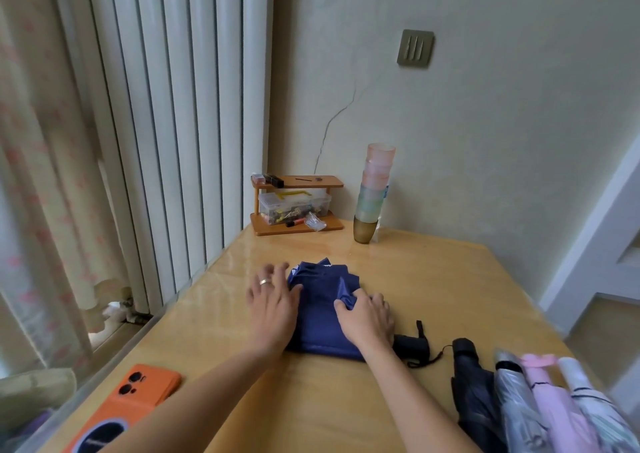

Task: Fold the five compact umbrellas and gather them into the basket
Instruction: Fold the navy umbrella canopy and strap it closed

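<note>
Gripped in the curled fingers of the right hand point(367, 317) was a fold of the navy umbrella point(318, 317), which was laid flat at the centre of the frame on the wooden table point(433, 279). The left hand point(273, 302) was held open with fingers spread, its thumb set against the canopy's left edge. A black handle point(412, 345) was seen jutting out just right of the right hand. At the lower right, a dark umbrella point(474, 393), a silver umbrella point(516, 407), a pink umbrella point(554, 404) and a white umbrella point(592, 407) were bunched side by side. An orange phone point(138, 393) was seen at the lower left.
</note>
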`<move>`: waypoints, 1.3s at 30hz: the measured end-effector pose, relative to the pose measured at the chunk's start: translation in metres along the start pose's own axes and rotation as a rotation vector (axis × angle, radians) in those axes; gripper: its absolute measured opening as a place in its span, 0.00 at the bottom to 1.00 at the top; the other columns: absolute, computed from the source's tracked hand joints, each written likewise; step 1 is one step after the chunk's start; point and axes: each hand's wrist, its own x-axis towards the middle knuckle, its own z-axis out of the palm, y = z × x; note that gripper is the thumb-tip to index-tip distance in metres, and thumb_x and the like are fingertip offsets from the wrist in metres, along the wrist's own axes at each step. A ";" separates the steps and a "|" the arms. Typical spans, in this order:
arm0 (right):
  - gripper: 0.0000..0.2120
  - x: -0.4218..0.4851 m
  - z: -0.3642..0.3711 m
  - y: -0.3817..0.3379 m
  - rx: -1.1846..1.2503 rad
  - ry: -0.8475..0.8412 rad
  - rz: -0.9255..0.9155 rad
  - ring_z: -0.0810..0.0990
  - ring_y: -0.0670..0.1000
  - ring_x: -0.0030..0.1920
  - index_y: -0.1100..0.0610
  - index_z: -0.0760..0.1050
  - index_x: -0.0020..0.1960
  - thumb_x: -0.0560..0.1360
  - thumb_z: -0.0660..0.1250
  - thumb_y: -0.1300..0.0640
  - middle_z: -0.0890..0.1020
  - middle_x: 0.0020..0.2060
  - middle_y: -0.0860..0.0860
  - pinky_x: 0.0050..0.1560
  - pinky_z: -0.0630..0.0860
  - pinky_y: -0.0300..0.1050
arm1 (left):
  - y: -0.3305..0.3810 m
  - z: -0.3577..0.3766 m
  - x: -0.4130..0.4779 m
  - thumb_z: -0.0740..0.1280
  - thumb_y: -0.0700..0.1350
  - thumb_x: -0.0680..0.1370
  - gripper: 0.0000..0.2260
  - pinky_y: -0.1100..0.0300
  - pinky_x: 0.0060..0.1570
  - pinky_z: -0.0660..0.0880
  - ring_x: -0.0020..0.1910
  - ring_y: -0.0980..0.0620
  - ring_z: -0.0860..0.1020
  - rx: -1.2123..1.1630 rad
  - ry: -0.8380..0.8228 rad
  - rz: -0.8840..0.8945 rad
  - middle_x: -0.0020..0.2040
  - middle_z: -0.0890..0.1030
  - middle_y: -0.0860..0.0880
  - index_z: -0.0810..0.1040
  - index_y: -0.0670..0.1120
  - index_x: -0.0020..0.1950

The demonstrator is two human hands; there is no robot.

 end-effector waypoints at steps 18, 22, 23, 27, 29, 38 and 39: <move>0.39 -0.010 -0.031 0.020 0.624 -0.016 -0.213 0.59 0.47 0.75 0.38 0.65 0.74 0.69 0.79 0.41 0.58 0.75 0.43 0.75 0.66 0.52 | 0.024 -0.082 0.029 0.68 0.43 0.74 0.05 0.55 0.52 0.72 0.51 0.52 0.74 -0.286 -0.490 0.328 0.52 0.75 0.52 0.76 0.51 0.47; 0.32 -0.015 -0.052 0.023 0.639 -0.089 -0.278 0.56 0.45 0.77 0.41 0.72 0.69 0.68 0.80 0.40 0.58 0.76 0.41 0.76 0.63 0.51 | 0.030 -0.111 0.027 0.65 0.43 0.77 0.05 0.54 0.47 0.72 0.43 0.53 0.76 -0.533 -0.681 0.217 0.41 0.80 0.52 0.75 0.51 0.42; 0.30 -0.018 -0.056 0.023 0.644 -0.107 -0.304 0.57 0.45 0.77 0.43 0.75 0.67 0.68 0.80 0.41 0.60 0.76 0.41 0.76 0.64 0.51 | 0.030 -0.115 0.026 0.65 0.46 0.78 0.05 0.55 0.47 0.71 0.43 0.54 0.76 -0.562 -0.743 0.181 0.41 0.79 0.52 0.76 0.51 0.42; 0.14 -0.044 -0.077 0.020 0.790 -0.261 -0.449 0.78 0.49 0.63 0.52 0.81 0.51 0.70 0.81 0.51 0.80 0.61 0.45 0.64 0.74 0.48 | 0.026 -0.123 0.018 0.51 0.66 0.82 0.27 0.56 0.53 0.69 0.47 0.52 0.77 -0.561 -0.908 -0.049 0.46 0.81 0.49 0.80 0.48 0.45; 0.13 -0.061 -0.089 0.020 0.845 -0.423 -0.510 0.82 0.49 0.47 0.59 0.78 0.46 0.72 0.80 0.55 0.83 0.44 0.49 0.50 0.75 0.46 | 0.023 -0.120 0.011 0.50 0.64 0.85 0.28 0.60 0.53 0.72 0.52 0.53 0.79 -0.464 -0.850 -0.090 0.52 0.84 0.50 0.83 0.47 0.52; 0.11 -0.089 -0.088 0.028 0.195 -0.909 -0.529 0.78 0.43 0.46 0.48 0.83 0.46 0.73 0.76 0.41 0.82 0.44 0.41 0.51 0.72 0.45 | 0.011 -0.101 -0.006 0.66 0.42 0.81 0.10 0.62 0.58 0.70 0.59 0.53 0.76 0.069 -0.777 0.410 0.60 0.79 0.53 0.85 0.52 0.57; 0.13 -0.091 -0.088 0.027 0.177 -0.926 -0.511 0.78 0.43 0.45 0.48 0.83 0.48 0.75 0.73 0.39 0.83 0.44 0.41 0.48 0.73 0.43 | 0.010 -0.100 -0.008 0.67 0.42 0.80 0.10 0.62 0.60 0.69 0.62 0.52 0.75 0.089 -0.766 0.433 0.61 0.78 0.52 0.84 0.51 0.59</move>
